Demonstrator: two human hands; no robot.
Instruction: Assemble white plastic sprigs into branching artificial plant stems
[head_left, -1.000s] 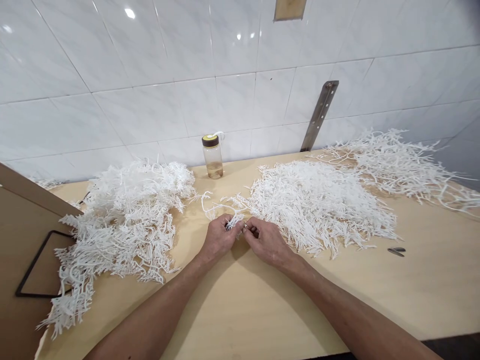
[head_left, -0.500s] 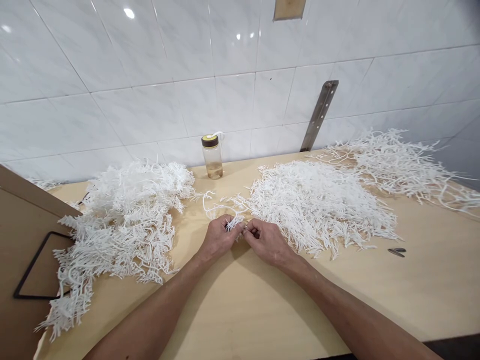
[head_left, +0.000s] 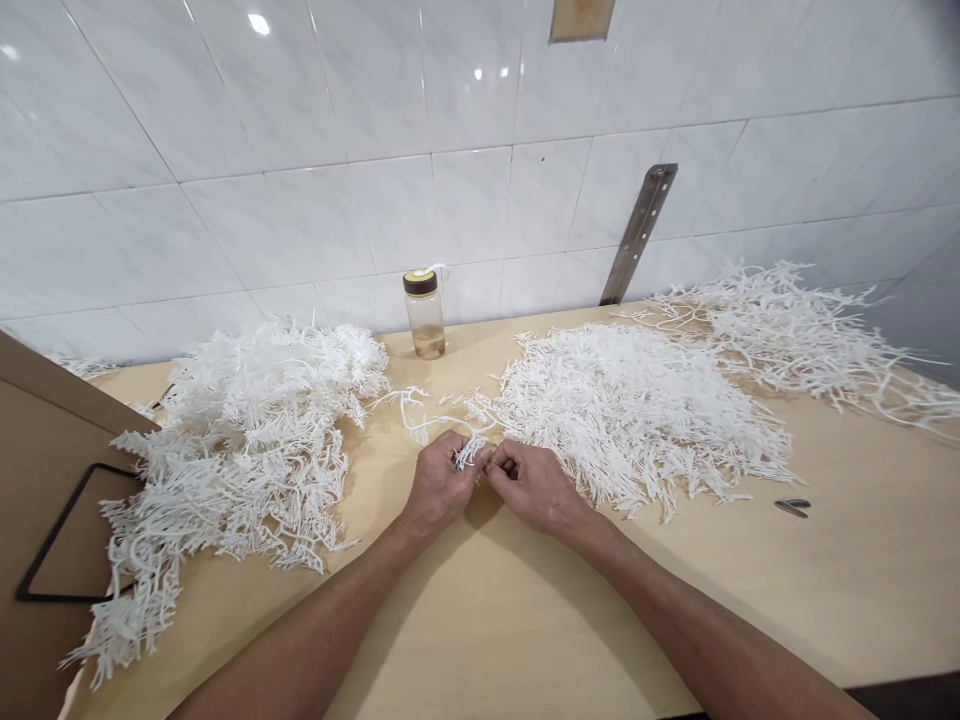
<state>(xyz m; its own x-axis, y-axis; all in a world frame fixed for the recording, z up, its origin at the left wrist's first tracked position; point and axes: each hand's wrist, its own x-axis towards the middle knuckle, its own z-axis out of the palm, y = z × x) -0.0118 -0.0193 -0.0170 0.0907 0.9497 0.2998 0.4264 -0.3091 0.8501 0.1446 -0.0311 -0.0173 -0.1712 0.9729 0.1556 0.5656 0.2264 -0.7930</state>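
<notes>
My left hand [head_left: 444, 484] is closed around a small bunch of white branching plastic sprigs [head_left: 470, 452], whose tips stick up past the thumb. Right beside it, my right hand [head_left: 529, 484] pinches at the inner end of that bunch, thumb against forefinger; what lies between those fingertips is too small to make out. Just beyond both hands lie a few loose white plastic branches [head_left: 414, 410]. To the right spreads a flat heap of short white sprigs [head_left: 645, 415], and on the left rises a taller heap of bushier white sprigs [head_left: 255, 450].
A clear bottle [head_left: 426, 325] with a dark and yellow lid stands near the tiled wall. Small thread snips [head_left: 793, 508] lie on the right of the table [head_left: 510, 630]. Long white branches [head_left: 802, 335] pile up at the back right. A brown panel with a black handle [head_left: 56, 530] borders the left.
Both hands stay at nearly the same spot, with the fingers shifting slightly at the bunch. The view has moved a little.
</notes>
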